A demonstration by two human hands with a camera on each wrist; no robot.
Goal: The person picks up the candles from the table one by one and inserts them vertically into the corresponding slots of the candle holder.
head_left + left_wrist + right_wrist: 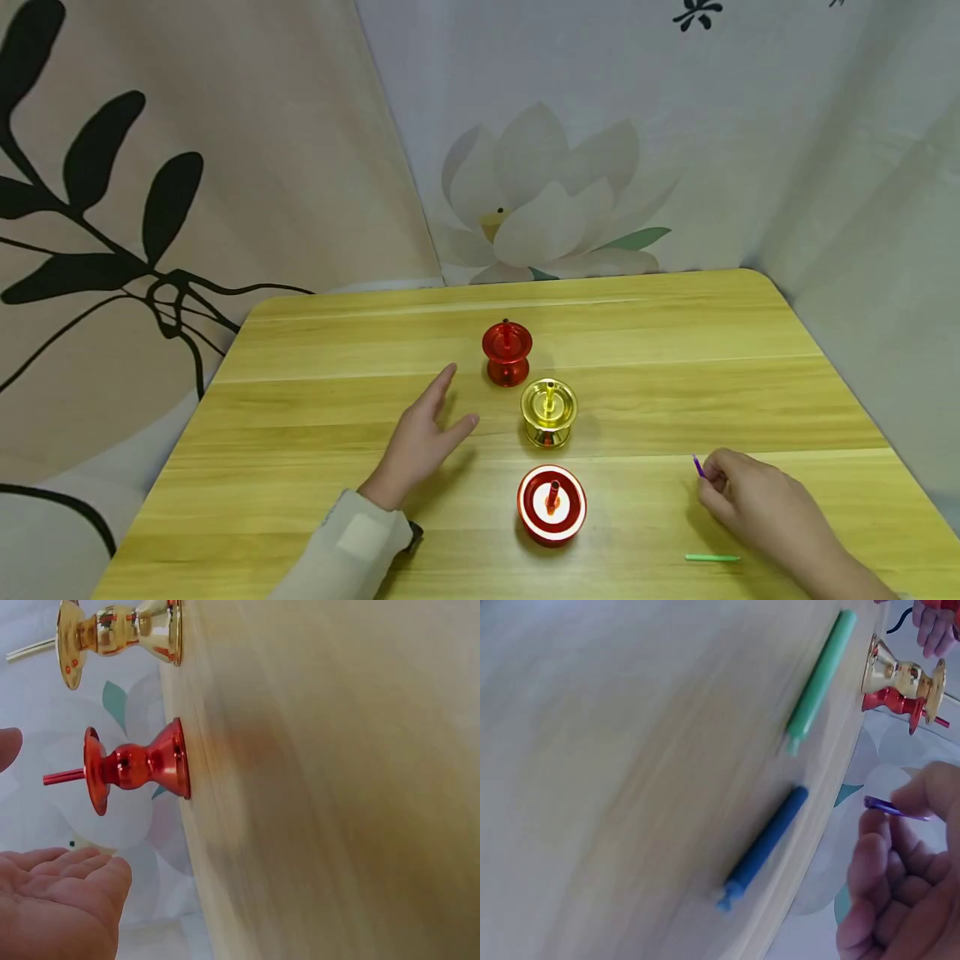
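My right hand (772, 508) pinches a small purple candle (885, 806) between thumb and forefinger, above the table's right side. Below that hand lies a green candle (712, 557); a blue candle (765, 844) on the table shows only in the right wrist view. My left hand (420, 450) is empty, its fingers and thumb spread, left of the candle holders. Three of these stand upright in a loose column: a red one (507, 358) at the back, a gold one (549, 408) in the middle, and a red one with a pale top (551, 508) in front. A short spike rises from each.
The light wooden table (300, 350) has rounded back corners. Behind it hangs a pale curtain (570, 67) printed with a flower and dark leaves. A dark band (412, 537) circles my left wrist at the sleeve's end.
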